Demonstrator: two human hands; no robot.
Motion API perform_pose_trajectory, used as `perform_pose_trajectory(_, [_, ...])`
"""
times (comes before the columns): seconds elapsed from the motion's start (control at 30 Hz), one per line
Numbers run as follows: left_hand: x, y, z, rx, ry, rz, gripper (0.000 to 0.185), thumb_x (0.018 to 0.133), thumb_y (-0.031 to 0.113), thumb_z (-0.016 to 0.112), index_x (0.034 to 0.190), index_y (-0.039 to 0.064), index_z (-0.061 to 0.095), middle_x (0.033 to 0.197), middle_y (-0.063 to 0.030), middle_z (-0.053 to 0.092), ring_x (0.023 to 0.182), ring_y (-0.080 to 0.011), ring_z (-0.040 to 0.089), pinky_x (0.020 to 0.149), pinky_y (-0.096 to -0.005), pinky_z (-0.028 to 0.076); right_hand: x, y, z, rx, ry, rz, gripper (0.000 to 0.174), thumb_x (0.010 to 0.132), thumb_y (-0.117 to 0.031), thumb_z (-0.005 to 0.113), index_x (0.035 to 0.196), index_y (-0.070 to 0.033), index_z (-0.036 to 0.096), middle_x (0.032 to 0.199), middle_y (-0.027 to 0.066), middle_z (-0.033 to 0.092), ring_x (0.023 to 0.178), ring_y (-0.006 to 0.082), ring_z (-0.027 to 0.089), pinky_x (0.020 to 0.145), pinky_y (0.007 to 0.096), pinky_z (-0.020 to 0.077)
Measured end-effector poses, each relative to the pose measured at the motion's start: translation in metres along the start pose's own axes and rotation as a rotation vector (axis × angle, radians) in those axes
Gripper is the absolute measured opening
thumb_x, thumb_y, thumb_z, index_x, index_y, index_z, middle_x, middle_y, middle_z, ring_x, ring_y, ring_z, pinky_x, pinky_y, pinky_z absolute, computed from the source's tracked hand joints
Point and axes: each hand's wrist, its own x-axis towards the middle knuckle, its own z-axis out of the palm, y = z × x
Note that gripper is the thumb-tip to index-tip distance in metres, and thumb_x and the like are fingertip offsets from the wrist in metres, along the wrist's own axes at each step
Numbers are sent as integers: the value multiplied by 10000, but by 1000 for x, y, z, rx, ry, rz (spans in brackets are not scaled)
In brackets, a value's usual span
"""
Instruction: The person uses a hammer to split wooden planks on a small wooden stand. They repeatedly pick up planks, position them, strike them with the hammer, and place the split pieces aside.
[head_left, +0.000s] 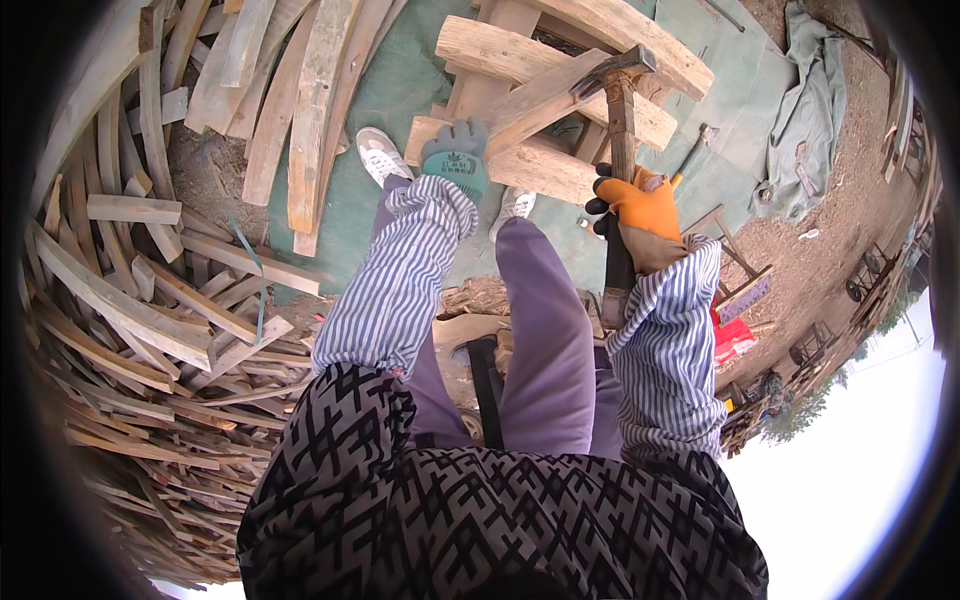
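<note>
My right hand (641, 214), in an orange and black work glove, grips the dark handle of a claw hammer (621, 124). The hammer's head is raised in front of a stack of crossed wooden boards. My left hand (456, 159), in a green and grey coated glove bearing writing, holds the near end of a diagonal wooden board (536, 105). That board lies across other boards (544, 169) of the stack. The palm side of my left hand is hidden. The hammer's head covers part of the boards behind it.
Long timber pieces (304, 120) lie at the left, beside a large heap of scrap wood (172, 330). A second hammer (694, 154) rests on the green sheet (386, 94) to the right. Crumpled grey-green cloth (802, 120) and a red item (731, 341) lie farther right.
</note>
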Motion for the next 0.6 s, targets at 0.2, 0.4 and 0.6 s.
perform_pose_trajectory(0.2, [6,-7,-6,-57,-53,37,551,772,253,764,1239,97,518,1110,-71,615,1005,-250,654,763,-445,535,41,22,-55,-304,-70,-33,246,881,-90,605,1100,22,596,681,59,599,512,127,546,417,265,420])
perform_pose_trajectory(0.4, [7,-11,-11,-89,-72,60,502,788,250,747,1213,106,522,1115,-76,617,1023,-256,656,791,-441,538,98,79,-98,-662,41,-274,293,868,-118,603,1132,7,582,701,43,604,579,118,569,488,283,449])
perform_pose_trajectory(0.6, [4,-9,-16,-137,-80,53,440,787,224,727,1152,75,532,1100,-134,634,1001,-305,650,808,-455,527,42,33,-67,-164,129,-81,301,852,-135,640,1094,44,651,683,51,623,520,129,556,457,268,436])
